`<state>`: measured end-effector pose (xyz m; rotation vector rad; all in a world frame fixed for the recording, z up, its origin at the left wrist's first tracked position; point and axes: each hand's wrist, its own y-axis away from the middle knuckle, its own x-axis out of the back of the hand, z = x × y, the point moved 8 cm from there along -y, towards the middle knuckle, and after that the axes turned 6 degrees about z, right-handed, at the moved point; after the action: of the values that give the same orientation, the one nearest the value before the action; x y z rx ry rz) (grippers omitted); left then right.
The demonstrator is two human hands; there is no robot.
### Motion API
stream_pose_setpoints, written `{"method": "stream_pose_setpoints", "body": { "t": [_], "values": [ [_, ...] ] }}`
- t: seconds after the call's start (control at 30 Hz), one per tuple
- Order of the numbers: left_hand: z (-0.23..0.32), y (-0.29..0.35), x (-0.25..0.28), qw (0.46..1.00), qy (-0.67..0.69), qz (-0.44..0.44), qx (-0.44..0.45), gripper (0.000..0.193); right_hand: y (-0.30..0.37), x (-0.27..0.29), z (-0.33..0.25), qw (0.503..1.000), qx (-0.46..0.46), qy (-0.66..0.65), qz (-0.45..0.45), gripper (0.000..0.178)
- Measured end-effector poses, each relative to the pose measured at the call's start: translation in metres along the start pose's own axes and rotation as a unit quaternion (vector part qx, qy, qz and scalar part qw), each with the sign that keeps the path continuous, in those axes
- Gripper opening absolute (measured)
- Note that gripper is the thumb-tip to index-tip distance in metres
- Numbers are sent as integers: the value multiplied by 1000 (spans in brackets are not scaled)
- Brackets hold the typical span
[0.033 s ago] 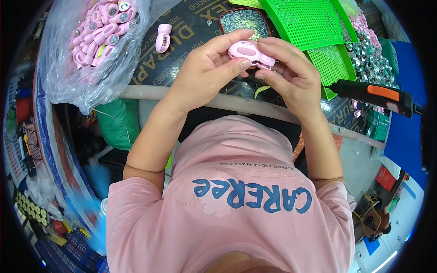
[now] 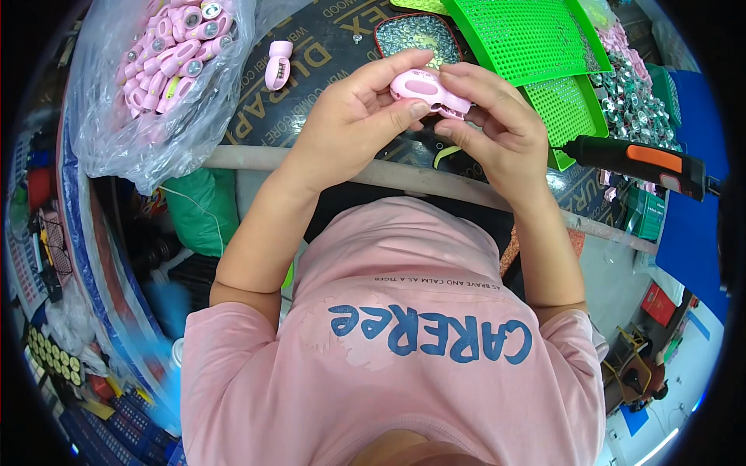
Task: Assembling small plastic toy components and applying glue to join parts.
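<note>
Above the table's front edge, I hold a pink plastic flashlight body (image 2: 423, 87) level between both hands. My left hand (image 2: 361, 116) pinches its left end, with the forefinger over the top and the thumb on the near side. At the other end, the fingers of my right hand (image 2: 497, 116) close on the body, thumb below. An opening shows along its lower edge; the inside is too small to make out. Left of my hands, another pink flashlight (image 2: 278, 66) lies on the table with its side slot uncovered.
A clear plastic bag (image 2: 116, 151) of pink flashlights stands at left. Beyond my hands is a red-rimmed tray (image 2: 378, 40) of small shiny parts. Green perforated baskets (image 2: 571, 116) and a black-and-orange power screwdriver (image 2: 637, 159) are at right. A yellow-green strip (image 2: 446, 156) lies near the edge.
</note>
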<state>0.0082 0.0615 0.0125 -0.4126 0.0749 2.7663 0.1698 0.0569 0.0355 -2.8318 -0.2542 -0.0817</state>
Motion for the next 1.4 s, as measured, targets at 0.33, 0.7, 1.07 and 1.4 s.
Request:
{"method": "stream_pose_setpoints", "body": {
  "t": [0.33,0.7,1.07,1.4],
  "values": [
    [8,1,-5,996,-74,-9,-47,55,1,1,-6,996,56,68,31,47],
    [12,0,-8,988,-123,-50,-75,55,0,-4,-16,980,132,146,32,45],
    [-6,-10,7,998,49,0,46,38,1,-1,-15,975,116,185,30,48],
    [-16,-12,9,981,171,0,92,36,1,-5,-20,961,144,237,8,50]
  ]
}}
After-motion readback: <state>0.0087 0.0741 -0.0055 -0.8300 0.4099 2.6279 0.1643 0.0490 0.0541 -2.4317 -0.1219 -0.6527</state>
